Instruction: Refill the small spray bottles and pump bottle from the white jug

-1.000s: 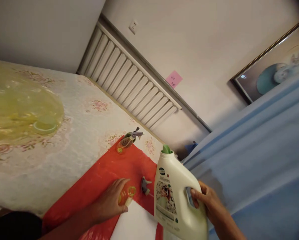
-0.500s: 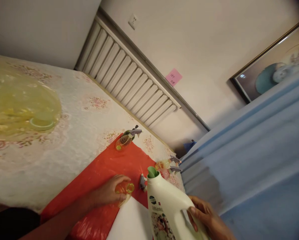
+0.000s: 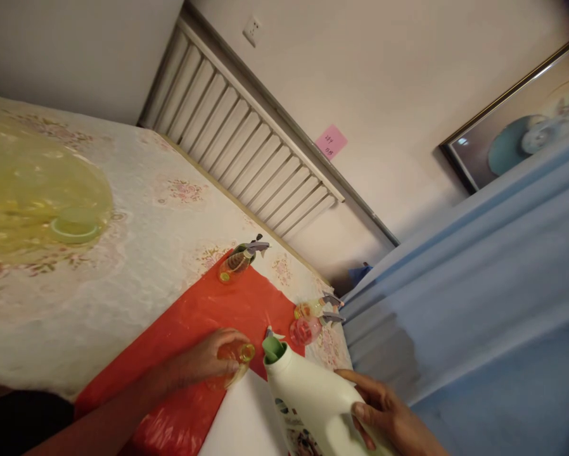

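My left hand [image 3: 218, 358] is wrapped round a small clear spray bottle [image 3: 240, 368] without its sprayer top, its yellow-looking neck opening facing up and right. In my right hand [image 3: 384, 408] is the handle of a large pale-green detergent jug [image 3: 308, 392], tilted to the left. The jug's green spout [image 3: 274, 348] is uncapped and sits just right of the bottle's neck, apart from it. Behind the spout a loose spray trigger head [image 3: 271, 333] shows in part. Both lie over a red plastic sheet [image 3: 208, 304].
A spray bottle [image 3: 237, 263] stands at the sheet's far corner. A yellow spray bottle [image 3: 308, 309] and a pink spray bottle [image 3: 306, 330] stand to the right. A yellow transparent basin [image 3: 37, 196] is at left on the flowered tablecloth [image 3: 170, 234]. A blue curtain [image 3: 479, 285] hangs at right.
My right hand has brought the jug left and tilted it further, so its spout is nearer the bottle. The pink bottle shows more fully. My left hand has barely moved.
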### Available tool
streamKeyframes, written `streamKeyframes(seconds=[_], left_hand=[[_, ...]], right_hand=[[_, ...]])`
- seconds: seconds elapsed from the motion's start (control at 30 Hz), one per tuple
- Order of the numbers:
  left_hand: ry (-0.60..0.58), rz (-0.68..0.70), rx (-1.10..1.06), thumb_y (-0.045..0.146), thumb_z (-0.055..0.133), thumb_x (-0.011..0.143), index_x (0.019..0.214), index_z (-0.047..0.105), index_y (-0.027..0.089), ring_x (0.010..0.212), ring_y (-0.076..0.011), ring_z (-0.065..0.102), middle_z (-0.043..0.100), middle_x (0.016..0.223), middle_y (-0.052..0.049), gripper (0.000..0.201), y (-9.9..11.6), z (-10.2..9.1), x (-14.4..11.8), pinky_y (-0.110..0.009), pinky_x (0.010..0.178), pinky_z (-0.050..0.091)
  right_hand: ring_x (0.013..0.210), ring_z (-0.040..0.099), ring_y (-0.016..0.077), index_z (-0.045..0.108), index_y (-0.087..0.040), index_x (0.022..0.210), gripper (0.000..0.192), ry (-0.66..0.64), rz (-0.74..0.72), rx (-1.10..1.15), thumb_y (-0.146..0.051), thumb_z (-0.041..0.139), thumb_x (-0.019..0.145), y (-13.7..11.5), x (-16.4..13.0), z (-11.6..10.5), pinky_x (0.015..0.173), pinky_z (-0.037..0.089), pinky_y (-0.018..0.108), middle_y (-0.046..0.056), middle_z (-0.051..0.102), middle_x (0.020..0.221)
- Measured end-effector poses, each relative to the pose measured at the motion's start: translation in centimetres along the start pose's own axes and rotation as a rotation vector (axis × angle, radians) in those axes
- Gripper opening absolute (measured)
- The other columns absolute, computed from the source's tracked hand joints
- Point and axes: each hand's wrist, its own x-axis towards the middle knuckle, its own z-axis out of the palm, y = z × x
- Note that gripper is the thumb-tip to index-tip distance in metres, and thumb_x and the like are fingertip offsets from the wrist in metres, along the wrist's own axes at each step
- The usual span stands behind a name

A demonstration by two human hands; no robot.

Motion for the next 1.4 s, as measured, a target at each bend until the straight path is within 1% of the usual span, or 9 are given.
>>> streamKeyframes(seconds=[0.17,0.33,0.43,0.57,0.7,0.83,1.13,1.3,1.4], left_hand=[[-0.027,0.021,0.010,0.029,0.066,0.072,0.118,0.064,0.023,0.124,-0.0275,0.054,0.064,0.129,-0.005,0.046,-0.5,-0.1,0.0,-0.036,0.107,0.040],[-0.032,-0.014,0.029,0.033,0.067,0.072,0.120,0.063,0.021,0.127,-0.0294,0.051,0.061,0.133,-0.008,0.049,-0.1,-0.2,-0.1,-0.038,0.110,0.037],[-0.035,-0.008,0.044,0.035,0.068,0.072,0.118,0.064,0.023,0.126,-0.0284,0.052,0.063,0.131,-0.006,0.047,0.1,-0.2,-0.1,-0.037,0.109,0.038],[-0.040,-0.009,0.077,0.033,0.067,0.073,0.117,0.064,0.026,0.126,-0.0264,0.052,0.063,0.131,-0.005,0.045,0.2,-0.3,-0.1,-0.038,0.110,0.038],[-0.039,-0.004,0.071,0.034,0.066,0.073,0.119,0.064,0.023,0.127,-0.0286,0.052,0.062,0.132,-0.007,0.047,0.3,-0.3,-0.1,-0.041,0.110,0.037],[-0.039,0.002,0.058,0.031,0.066,0.072,0.117,0.064,0.023,0.125,-0.0289,0.053,0.064,0.130,-0.007,0.046,0.4,-0.3,-0.1,-0.039,0.108,0.039],[-0.041,0.029,0.061,0.032,0.067,0.072,0.118,0.064,0.025,0.126,-0.0289,0.053,0.063,0.131,-0.007,0.047,-0.8,-0.1,0.3,-0.041,0.109,0.038],[-0.033,0.011,0.054,0.030,0.064,0.072,0.118,0.063,0.021,0.126,-0.0297,0.052,0.063,0.131,-0.008,0.047,0.1,-0.1,0.3,-0.042,0.109,0.038],[-0.056,-0.005,0.071,0.031,0.065,0.072,0.118,0.063,0.023,0.127,-0.0301,0.052,0.063,0.132,-0.008,0.047,0.5,-0.2,0.2,-0.042,0.109,0.038]], right_hand=[[0.048,0.043,0.0052,0.062,-0.017,0.125,0.061,-0.042,-0.003,-0.045,-0.057,0.068,0.080,-0.6,-0.1,0.1,0.043,0.034,0.016,0.000,0.059,0.071],[0.048,0.043,0.0040,0.061,-0.018,0.125,0.056,-0.060,0.012,-0.083,-0.053,0.067,0.083,-1.0,0.0,0.2,0.045,0.033,0.016,0.000,0.061,0.076],[0.049,0.042,0.0044,0.061,-0.017,0.125,0.056,-0.067,0.023,-0.100,-0.053,0.066,0.083,-1.4,0.1,0.4,0.045,0.034,0.016,0.000,0.060,0.075],[0.050,0.042,0.0055,0.061,-0.016,0.124,0.059,-0.087,0.026,-0.150,-0.057,0.065,0.082,-2.2,0.3,0.7,0.045,0.035,0.017,0.000,0.058,0.075],[0.051,0.042,0.0064,0.064,-0.015,0.120,0.058,-0.111,0.025,-0.177,-0.059,0.063,0.082,-3.0,0.4,0.9,0.045,0.036,0.018,0.000,0.056,0.073],[0.049,0.041,0.0055,0.063,-0.017,0.122,0.056,-0.099,0.048,-0.159,-0.057,0.065,0.082,-3.6,0.4,0.9,0.045,0.036,0.017,0.000,0.058,0.073],[0.050,0.044,0.0063,0.064,-0.015,0.121,0.057,-0.104,0.058,-0.192,-0.057,0.065,0.082,-4.6,0.5,0.7,0.046,0.040,0.018,0.001,0.059,0.074],[0.049,0.044,0.0053,0.062,-0.017,0.124,0.054,-0.097,0.055,-0.179,-0.053,0.065,0.084,-4.3,0.5,0.4,0.045,0.039,0.017,0.000,0.060,0.075],[0.050,0.045,0.0055,0.063,-0.017,0.123,0.052,-0.107,0.052,-0.182,-0.051,0.065,0.085,-4.3,0.6,0.3,0.045,0.039,0.017,0.000,0.060,0.075]])
